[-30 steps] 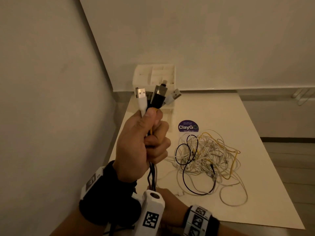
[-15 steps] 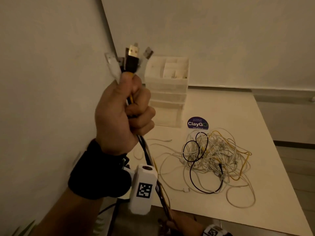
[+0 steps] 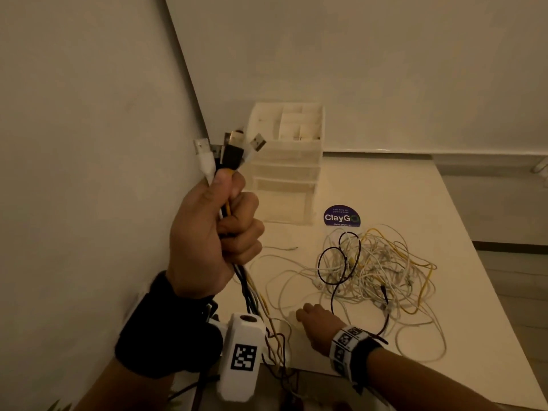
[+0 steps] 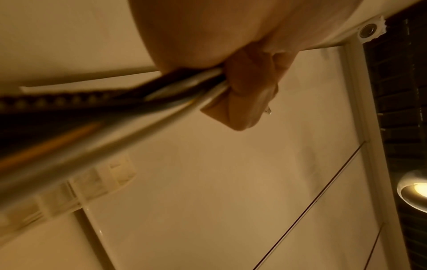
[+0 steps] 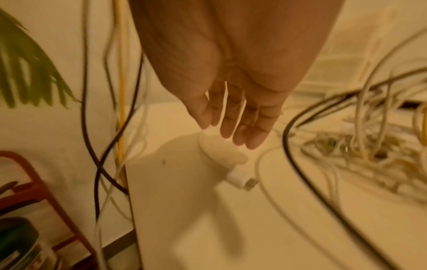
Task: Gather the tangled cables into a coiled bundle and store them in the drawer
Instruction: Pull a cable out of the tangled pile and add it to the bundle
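Note:
My left hand (image 3: 221, 229) is raised at the left and grips a bunch of cables (image 3: 250, 295) just below their USB plugs (image 3: 229, 149), which stick up above the fist. The strands hang down past the table's front-left corner. In the left wrist view the curled fingers (image 4: 245, 91) clamp the blurred cable bundle (image 4: 115, 117). My right hand (image 3: 314, 321) hovers low over the table with straight fingers (image 5: 240, 127), just above a white plug (image 5: 240, 180). The tangled pile of white, yellow and black cables (image 3: 376, 271) lies to its right. A white drawer unit (image 3: 286, 161) stands at the back.
A round purple ClayGo sticker (image 3: 341, 216) lies between the drawer unit and the pile. The white table (image 3: 444, 232) meets walls at the left and back. Below its left edge are a red wire rack (image 5: 46, 191) and a green plant (image 5: 25, 67).
My left hand with the plugs has come down from its higher raise. My right hand has come up from below the table edge and moved out over the table near the loose white cable.

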